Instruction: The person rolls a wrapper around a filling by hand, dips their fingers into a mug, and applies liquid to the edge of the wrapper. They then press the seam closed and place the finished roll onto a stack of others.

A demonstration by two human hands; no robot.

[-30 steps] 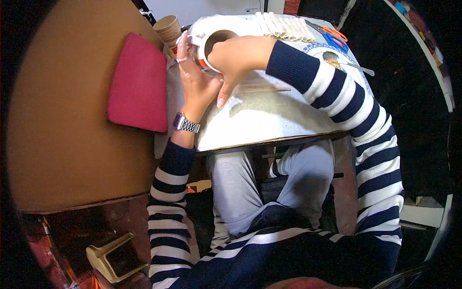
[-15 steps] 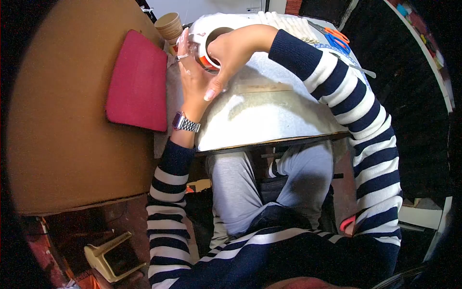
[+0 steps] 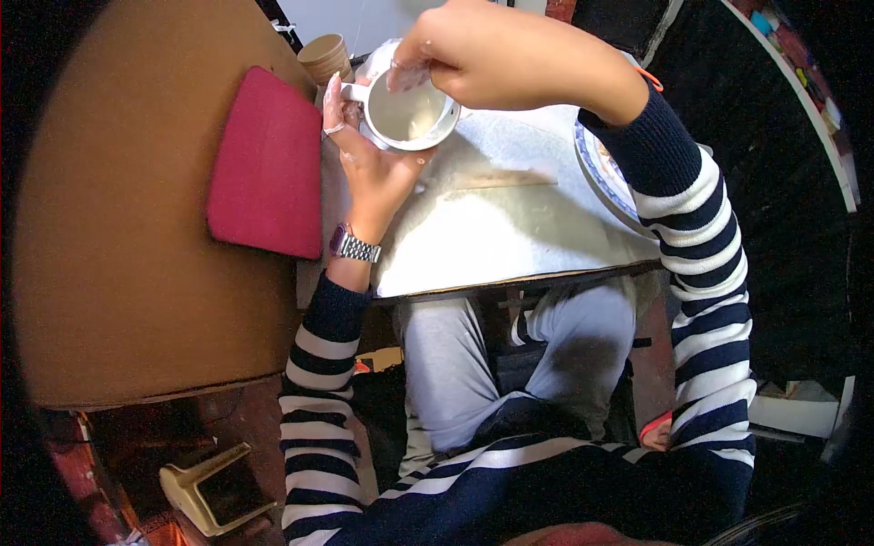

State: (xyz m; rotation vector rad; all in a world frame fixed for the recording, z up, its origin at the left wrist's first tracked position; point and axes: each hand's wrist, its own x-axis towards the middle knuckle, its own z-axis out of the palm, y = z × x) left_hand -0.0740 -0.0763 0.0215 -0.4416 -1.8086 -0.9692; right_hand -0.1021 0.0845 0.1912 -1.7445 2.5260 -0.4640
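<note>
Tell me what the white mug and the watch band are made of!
White mug: probably glazed ceramic, going by its smooth, glossy-looking wall; hard plastic is possible. Watch band: looks like polished metal, with silvery, glinting links.

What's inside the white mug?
The white mug shows a pale interior with a bright patch; whether that is liquid, I can't tell. The right hand covers part of the opening's far side, hiding what lies beneath.

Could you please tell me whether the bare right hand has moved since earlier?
Yes, the right hand has moved up the view, farther from the near edge of the white-covered table.
</note>
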